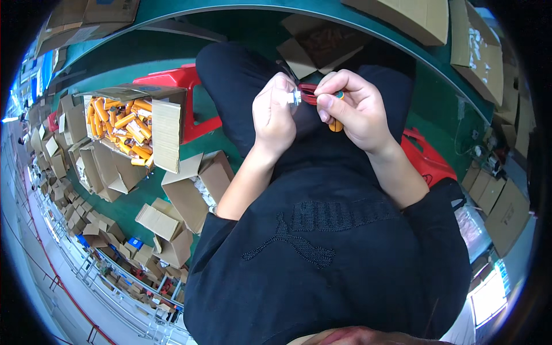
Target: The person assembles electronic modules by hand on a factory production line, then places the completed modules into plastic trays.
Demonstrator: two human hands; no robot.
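Above my lap, my left hand (276, 109) is closed, its thumb and fingers pinching a small white and silvery part (295, 96). Facing it, my right hand (356, 109) is closed around a small orange-handled item (336, 125). Dark red strands or a red loop (309, 93) bridge the gap between the two hands. My fingers hide most of the orange item, so its exact kind cannot be made out.
To the left, an open cardboard box (167, 135) full of orange cylindrical pieces (123, 123) rests by a red plastic stool (201, 121). Another open carton (187, 187) stands nearer me. A curved table edge (253, 8) crosses ahead, with a box of white pieces (476, 52) at far right.
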